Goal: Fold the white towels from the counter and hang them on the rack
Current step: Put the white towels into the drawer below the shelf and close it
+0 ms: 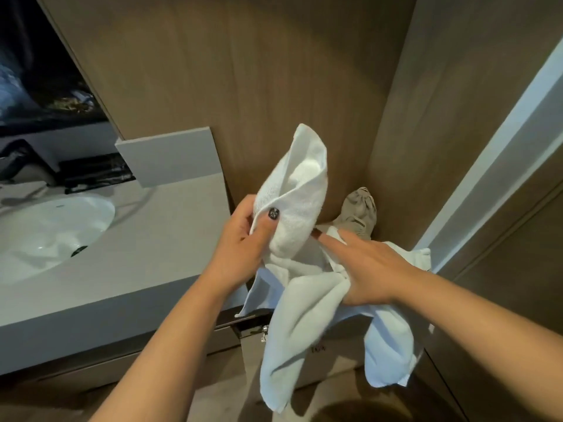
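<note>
Spreading left of the fingers, the grey surface [158, 239] carries a white sink [51, 229]. A white towel [292, 208] hangs between both hands, off the surface. The left hand [240, 242] pinches its upper fold with curled fingers [268, 226]; the right hand [368, 266] grips the bunched lower cloth, forefingers extended.

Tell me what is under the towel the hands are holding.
Below the towel, gripped by the left hand with the right hand against it, show a pale box-like unit and a shoe on the floor. The draped cloth hides the rest.
</note>
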The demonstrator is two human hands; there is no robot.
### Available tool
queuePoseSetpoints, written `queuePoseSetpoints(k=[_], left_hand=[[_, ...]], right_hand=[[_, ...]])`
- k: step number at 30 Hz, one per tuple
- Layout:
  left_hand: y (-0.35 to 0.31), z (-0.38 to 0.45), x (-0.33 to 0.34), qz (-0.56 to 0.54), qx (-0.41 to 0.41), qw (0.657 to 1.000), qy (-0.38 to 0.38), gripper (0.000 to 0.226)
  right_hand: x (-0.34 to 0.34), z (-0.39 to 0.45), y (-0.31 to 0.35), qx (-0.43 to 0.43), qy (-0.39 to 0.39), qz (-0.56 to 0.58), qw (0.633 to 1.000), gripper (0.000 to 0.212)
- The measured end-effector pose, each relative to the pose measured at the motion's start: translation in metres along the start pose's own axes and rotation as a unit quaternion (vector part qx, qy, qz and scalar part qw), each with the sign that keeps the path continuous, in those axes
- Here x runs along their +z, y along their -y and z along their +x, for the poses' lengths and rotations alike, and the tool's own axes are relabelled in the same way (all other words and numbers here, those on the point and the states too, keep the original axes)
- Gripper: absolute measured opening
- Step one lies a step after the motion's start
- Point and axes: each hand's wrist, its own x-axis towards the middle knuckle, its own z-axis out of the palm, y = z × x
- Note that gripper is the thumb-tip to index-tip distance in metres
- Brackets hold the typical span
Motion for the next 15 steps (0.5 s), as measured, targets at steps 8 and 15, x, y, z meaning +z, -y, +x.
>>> queuePoseSetpoints(k=[8,15], left_hand=[[-0.05,0.027,-0.029,-0.244,-0.045,0.969,0.011,0.027],[-0.054,0.068,-0.047,-0.313,-0.045,0.945,-0.085,0.036]], right_hand=[[-0.019,0.045,0.01,0.02,-0.047,0.22,0.974,0.1],[-0.042,0.091,0.011,0.008,-0.079,0.196,0.977,0.041]])
